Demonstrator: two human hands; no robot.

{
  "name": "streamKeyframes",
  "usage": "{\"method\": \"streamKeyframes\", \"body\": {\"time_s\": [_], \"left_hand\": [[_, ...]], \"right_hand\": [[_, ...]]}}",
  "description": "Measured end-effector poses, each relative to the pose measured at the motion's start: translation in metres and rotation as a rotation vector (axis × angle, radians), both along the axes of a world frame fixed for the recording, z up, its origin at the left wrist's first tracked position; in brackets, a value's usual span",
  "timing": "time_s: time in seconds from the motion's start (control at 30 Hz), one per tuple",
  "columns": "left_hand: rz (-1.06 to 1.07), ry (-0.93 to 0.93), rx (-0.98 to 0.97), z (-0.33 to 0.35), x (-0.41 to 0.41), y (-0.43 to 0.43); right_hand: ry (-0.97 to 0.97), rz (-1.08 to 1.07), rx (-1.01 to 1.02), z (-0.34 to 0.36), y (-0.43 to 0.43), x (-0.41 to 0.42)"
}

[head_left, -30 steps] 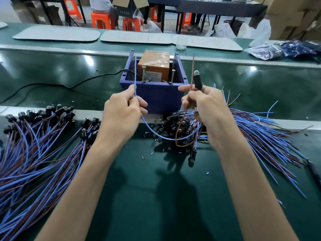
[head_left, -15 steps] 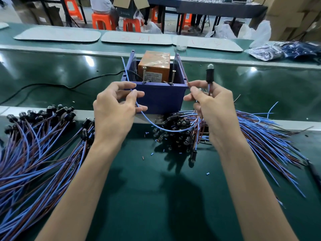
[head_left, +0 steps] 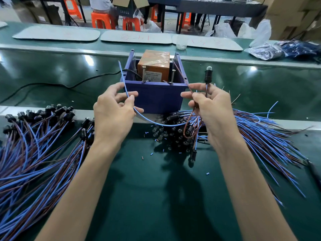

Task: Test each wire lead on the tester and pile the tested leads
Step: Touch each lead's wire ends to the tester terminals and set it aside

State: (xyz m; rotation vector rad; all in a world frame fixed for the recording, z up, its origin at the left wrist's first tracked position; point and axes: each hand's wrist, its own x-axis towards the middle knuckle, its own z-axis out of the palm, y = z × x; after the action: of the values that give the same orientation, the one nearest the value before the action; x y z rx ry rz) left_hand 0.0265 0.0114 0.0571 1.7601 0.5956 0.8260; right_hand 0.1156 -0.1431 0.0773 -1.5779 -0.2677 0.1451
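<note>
The left hand (head_left: 112, 115) pinches the blue wire (head_left: 124, 84) between thumb and forefinger; the other fingers are loosely apart. The right hand (head_left: 213, 112) pinches the brown wire (head_left: 180, 72), and its other fingers curl round the lead, so the bulb (head_left: 208, 70) stands up above the knuckles. Both wire ends are in the air near the top of the tester box (head_left: 156, 96), not yet on a screw. To do it well, I think: blue tip to the left screw (head_left: 143, 73), brown to the right screw (head_left: 173, 76), firm touch, no crossing, then watch the bulb. The tested lead prob. goes to the left pile (head_left: 34, 153).
</note>
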Motion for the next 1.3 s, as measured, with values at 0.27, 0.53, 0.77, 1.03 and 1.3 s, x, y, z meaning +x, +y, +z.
{"method": "streamKeyframes", "body": {"time_s": [0.27, 0.53, 0.77, 1.03, 1.3], "left_hand": [[-0.032, 0.065, 0.032, -0.003, 0.000, -0.002], [-0.040, 0.102, 0.016, -0.001, -0.001, -0.003], [-0.027, 0.100, -0.009, 0.004, -0.002, -0.007], [-0.083, 0.151, 0.026, 0.012, -0.007, -0.006], [-0.116, 0.189, 0.037, 0.019, -0.010, -0.009]], "right_hand": [[0.036, 0.027, 0.016, -0.002, 0.001, 0.002], [0.053, 0.054, -0.027, -0.005, 0.002, 0.002], [0.059, 0.049, -0.035, -0.005, 0.002, 0.002], [0.062, 0.046, -0.023, -0.003, 0.003, 0.002], [0.076, 0.052, -0.009, -0.001, 0.003, 0.001]]}}
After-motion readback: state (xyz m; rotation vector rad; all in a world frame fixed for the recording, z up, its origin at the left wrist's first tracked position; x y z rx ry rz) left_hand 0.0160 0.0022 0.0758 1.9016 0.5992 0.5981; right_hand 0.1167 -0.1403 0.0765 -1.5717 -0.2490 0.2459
